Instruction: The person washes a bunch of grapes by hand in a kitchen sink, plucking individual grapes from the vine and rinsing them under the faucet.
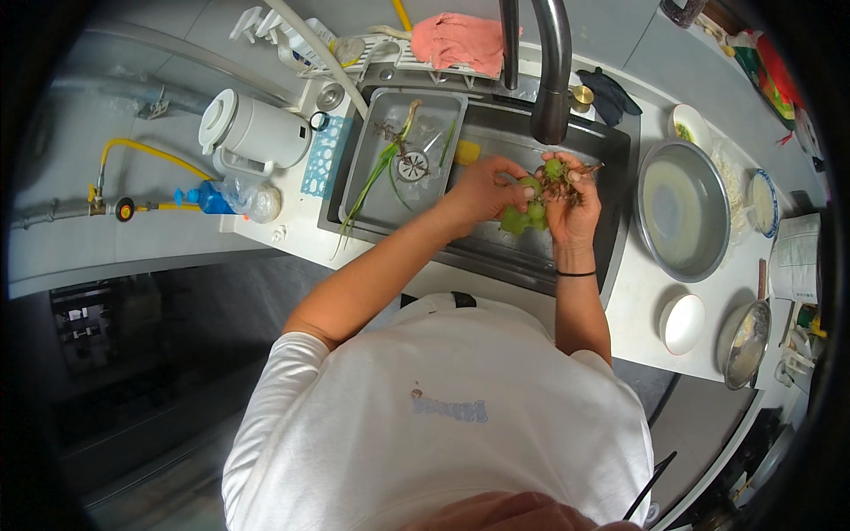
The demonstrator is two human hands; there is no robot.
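Observation:
Over the sink (531, 262), my right hand (576, 206) holds a bunch of greenery (564, 188) with rounded light-green parts and brown, root-like strands. Whether the green parts are leaves or fruit, I cannot tell. My left hand (488, 189) comes in from the left and pinches a green piece (529, 182) of the same bunch between thumb and fingers. Other green pieces (524, 219) hang below, between the two hands. To the left, a grey tray (458, 109) sits in the sink, with a long green onion (385, 159) lying in it, its leaves draped over the front rim.
A dark faucet (551, 99) hangs just beyond my hands. On the right stand a large metal basin (720, 206) of cloudy liquid, a white bowl (684, 324) and a metal bowl (744, 352). A white kettle (265, 129) stands left. A pink cloth (458, 43) lies on the back rack.

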